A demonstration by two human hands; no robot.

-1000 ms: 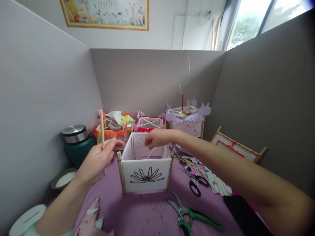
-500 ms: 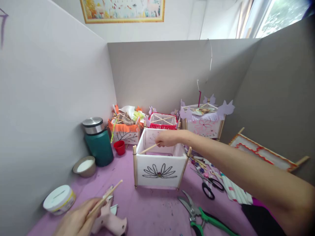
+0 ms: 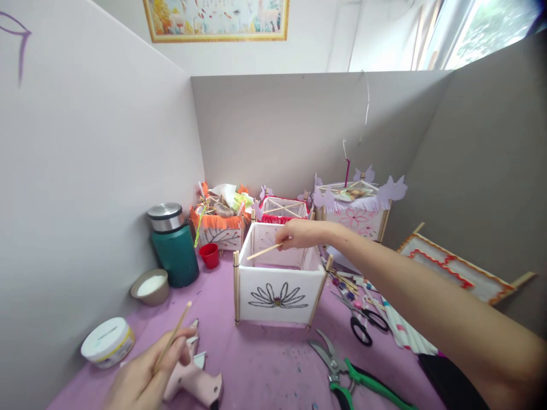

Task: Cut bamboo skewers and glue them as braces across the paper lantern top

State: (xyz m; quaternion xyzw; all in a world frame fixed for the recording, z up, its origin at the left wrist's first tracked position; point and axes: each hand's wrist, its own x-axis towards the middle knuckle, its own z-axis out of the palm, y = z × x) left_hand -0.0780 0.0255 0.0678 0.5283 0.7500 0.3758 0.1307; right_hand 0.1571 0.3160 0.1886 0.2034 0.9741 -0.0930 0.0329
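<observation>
White, with a black flower (image 3: pixel 277 297) on its front, the open-topped box (image 3: pixel 252 315) stood on purple cloth (image 3: pixel 265 364) in the head view; over its opening the right hand (image 3: pixel 298 233) held a thin stick (image 3: pixel 262 252) in a closed pinch. Nearer and left of the box, the left hand (image 3: pixel 147 367) gripped a second stick (image 3: pixel 173 336) between thumb and fingers, near a pink glue gun (image 3: pixel 200 382).

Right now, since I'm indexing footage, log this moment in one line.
left hand: holds wooden stick, near pink glue gun | right hand: holds second stick at white box's open top
</observation>
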